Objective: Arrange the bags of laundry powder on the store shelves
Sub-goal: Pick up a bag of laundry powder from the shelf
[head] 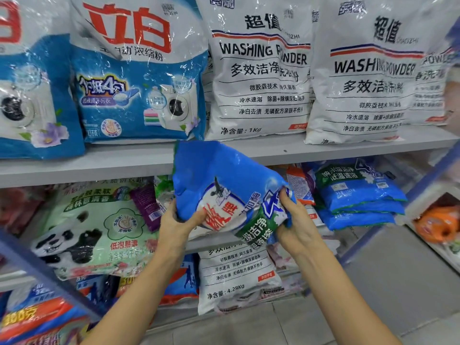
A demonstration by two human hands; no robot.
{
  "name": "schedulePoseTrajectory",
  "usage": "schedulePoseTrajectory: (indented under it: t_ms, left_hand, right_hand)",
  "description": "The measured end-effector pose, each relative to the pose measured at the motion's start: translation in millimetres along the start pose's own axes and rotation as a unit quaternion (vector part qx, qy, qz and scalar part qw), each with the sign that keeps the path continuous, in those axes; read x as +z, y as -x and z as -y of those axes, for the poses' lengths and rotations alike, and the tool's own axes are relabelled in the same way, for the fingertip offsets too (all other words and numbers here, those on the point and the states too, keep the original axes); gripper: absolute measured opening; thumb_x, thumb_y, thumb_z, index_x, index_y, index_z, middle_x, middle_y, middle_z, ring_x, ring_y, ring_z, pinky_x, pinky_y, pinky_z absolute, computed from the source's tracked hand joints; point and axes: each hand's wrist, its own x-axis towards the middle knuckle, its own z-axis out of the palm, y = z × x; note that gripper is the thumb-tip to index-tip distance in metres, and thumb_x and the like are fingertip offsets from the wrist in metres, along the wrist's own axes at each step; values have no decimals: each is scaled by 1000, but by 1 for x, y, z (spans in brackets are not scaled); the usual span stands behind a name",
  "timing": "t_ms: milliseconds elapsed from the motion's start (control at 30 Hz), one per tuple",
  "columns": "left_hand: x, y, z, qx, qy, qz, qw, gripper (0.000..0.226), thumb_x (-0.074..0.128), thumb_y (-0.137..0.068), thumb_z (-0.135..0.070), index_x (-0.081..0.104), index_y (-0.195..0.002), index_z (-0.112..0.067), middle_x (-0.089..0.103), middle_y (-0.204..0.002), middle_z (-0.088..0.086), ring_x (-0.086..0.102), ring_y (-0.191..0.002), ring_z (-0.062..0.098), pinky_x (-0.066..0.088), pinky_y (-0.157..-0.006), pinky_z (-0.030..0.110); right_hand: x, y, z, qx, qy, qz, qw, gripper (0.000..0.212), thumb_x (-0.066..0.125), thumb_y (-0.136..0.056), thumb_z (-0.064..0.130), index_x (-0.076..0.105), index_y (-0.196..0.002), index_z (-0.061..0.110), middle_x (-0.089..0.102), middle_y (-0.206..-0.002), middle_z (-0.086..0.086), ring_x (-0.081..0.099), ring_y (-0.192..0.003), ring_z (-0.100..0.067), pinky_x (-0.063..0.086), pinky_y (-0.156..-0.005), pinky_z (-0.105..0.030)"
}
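Holding crumpled blue plastic bag of laundry powder (224, 180) in mid-air, just near of grey metal shelf edge (99, 165). Gripped at lower left by left hand (179, 220), thumb on front; at right corner by right hand (296, 220), fingers clenched on film. Lower shelf, right: stack of flat blue bags (358, 197). Upper shelf, far: upright white washing-powder bags (258, 70)

The upper grey metal shelf board (99, 165) carries upright plastic sacks in a row; two blue-and-white bags with red characters (139, 70) stand at the left, touching; white bags printed WASHING POWDER (258, 70) fill the right, the farthest partly hidden; on the shelf below (17, 280) a pale green bag with a panda picture (94, 232) leans at the left, a purple pack (146, 207) just beside it; a stack of flat blue bags (361, 195) lies at the right; lower still stands a white 4.28Kg sack (236, 277).
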Motion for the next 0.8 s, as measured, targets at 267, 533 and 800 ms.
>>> schedulePoseTrajectory:
  t_ms: [267, 533, 800]
  left_hand:
    - [17, 12, -99, 214, -177, -8, 961, 32, 87, -62, -26, 67, -87, -28, 73, -86, -7, 71, -82, 16, 58, -70, 34]
    - [47, 10, -159, 326, -361, 64, 871, 48, 83, -68, -36, 63, -82, 6, 65, -76, 24, 60, -69, 30, 49, -65, 42]
    - [33, 6, -202, 394, -457, 33, 797, 45, 79, -69, -45, 61, -78, -5, 57, -63, 7, 49, -59, 25, 38, -57, 39]
  right_hand:
    - [-44, 9, 14, -117, 447, 1, 887, 28, 47, -97, 7, 59, -72, 8, 61, -61, 0, 53, -62, -5, 39, -63, -21]
    - [-7, 5, 22, -134, 342, 86, 926, 28, 72, -77, 20, 56, -99, 20, 71, -86, 21, 65, -77, 6, 49, -64, -9]
    - [75, -2, 53, -228, 205, 69, 949, 19, 65, -83, 17, 69, -88, 35, 74, -88, 12, 71, -84, -11, 59, -66, -29]
